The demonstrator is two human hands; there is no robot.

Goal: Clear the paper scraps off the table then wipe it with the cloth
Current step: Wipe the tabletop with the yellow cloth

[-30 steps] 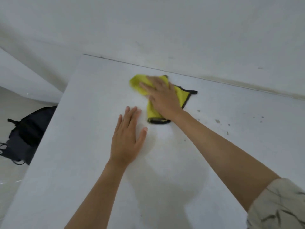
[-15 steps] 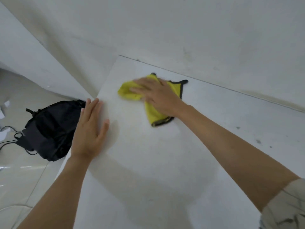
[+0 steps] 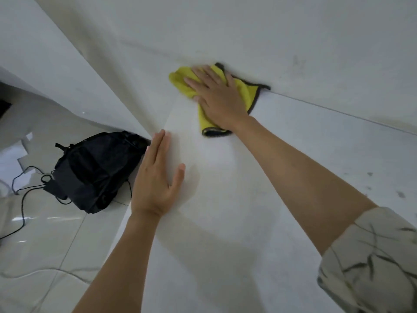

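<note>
Both of your hands are on the white desk (image 3: 282, 199). Your right hand (image 3: 217, 99) lies flat on the yellow cloth (image 3: 204, 119), fingers straight and spread toward 11 o'clock, pressing it down at the desk's far corner, up around 12 o'clock, where the desk meets the wall (image 3: 293, 30). Its grip is wide: the palm and fingers press the cloth and do not curl round it. The cloth's dark-edged corners stick out at 3 o'clock and 6 o'clock of that hand. Your left hand (image 3: 156, 177) rests flat along the desk's left edge at 6 o'clock of the cloth, fingers together and straight, thumb out to the right, grip wide and holding nothing. Small dark specks (image 3: 400, 194) dot the desk at 3 o'clock. A black bag (image 3: 94, 170) with cords sits on the tiled floor (image 3: 56, 245) at 9 o'clock, just beside the desk.
</note>
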